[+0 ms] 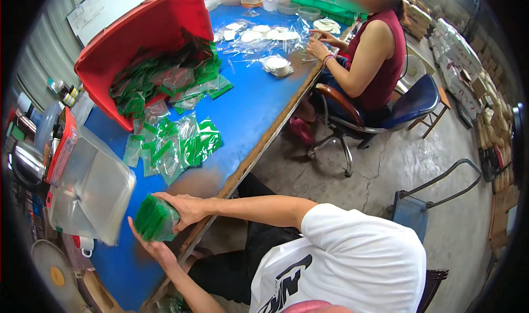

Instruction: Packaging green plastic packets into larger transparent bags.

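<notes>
Both my hands grip a thick stack of green packets (pixel 156 220) at the near edge of the blue table (pixel 259 106). My right hand (pixel 186 208) presses on the stack's top and side. From below, my left hand (pixel 156 250) cups it with the palm up. Loose green and clear packets (pixel 179 145) lie spread on the table just beyond the stack. Behind them, a red bin (pixel 138 34) tipped on its side spills more green packets (pixel 165 78).
A clear plastic tub (pixel 91 191) stands left of my hands, next to a metal kettle (pixel 25 161). At the table's far end a seated person (pixel 374 59) on a blue chair (pixel 413 100) handles white discs (pixel 275 65) in clear bags. A blue seat (pixel 410 213) is on the concrete floor.
</notes>
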The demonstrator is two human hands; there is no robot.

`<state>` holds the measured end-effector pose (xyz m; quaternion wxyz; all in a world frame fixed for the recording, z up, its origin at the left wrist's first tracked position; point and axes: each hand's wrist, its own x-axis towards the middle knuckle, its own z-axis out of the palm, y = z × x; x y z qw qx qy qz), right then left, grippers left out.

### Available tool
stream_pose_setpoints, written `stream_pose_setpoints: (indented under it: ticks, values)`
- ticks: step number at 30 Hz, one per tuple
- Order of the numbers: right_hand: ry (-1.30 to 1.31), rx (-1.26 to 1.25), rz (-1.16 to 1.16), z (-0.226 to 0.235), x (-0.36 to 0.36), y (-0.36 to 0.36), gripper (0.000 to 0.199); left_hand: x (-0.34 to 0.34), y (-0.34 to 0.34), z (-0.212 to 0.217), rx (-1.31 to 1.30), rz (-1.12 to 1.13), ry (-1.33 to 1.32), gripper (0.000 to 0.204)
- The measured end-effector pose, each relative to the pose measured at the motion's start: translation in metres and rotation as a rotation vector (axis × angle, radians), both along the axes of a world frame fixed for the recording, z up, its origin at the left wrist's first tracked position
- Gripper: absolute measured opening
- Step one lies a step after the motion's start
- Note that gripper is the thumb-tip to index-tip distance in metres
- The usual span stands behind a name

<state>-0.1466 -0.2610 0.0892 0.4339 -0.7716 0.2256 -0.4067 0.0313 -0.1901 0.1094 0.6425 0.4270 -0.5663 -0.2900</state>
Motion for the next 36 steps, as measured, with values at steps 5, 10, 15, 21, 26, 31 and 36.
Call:
stream_pose_setpoints:
  ticks: [5,10,15,21,26,31,36]
  values:
    - [0.013,-0.025,-0.006,-0.006,0.003,-0.001,0.116,0.005,-0.021,-0.009,0.217,0.143,0.25,0.067]
    - [-0.029,-0.121,-0.067,-0.009,0.004,0.0,0.114,0.018,-0.024,-0.031,0.259,0.116,0.358,0.064]
    - [-0.003,-0.009,-0.003,-0.004,0.001,0.0,0.105,0.042,-0.012,-0.073,0.167,-0.017,0.079,0.079]
    - [0.012,0.004,0.017,-0.004,0.002,0.002,0.104,0.031,-0.008,-0.058,0.23,-0.069,0.063,0.08]
    - [0.116,-0.001,0.023,0.014,0.008,0.007,0.108,0.038,-0.007,-0.063,0.241,0.059,0.074,0.082]
    - [0.609,-0.14,-0.117,0.084,0.029,0.013,0.114,0.0,0.005,-0.032,0.387,0.013,0.624,0.083]
    - [0.699,-0.112,-0.133,0.101,0.043,0.008,0.112,-0.018,0.006,-0.012,0.437,-0.105,0.955,0.08]
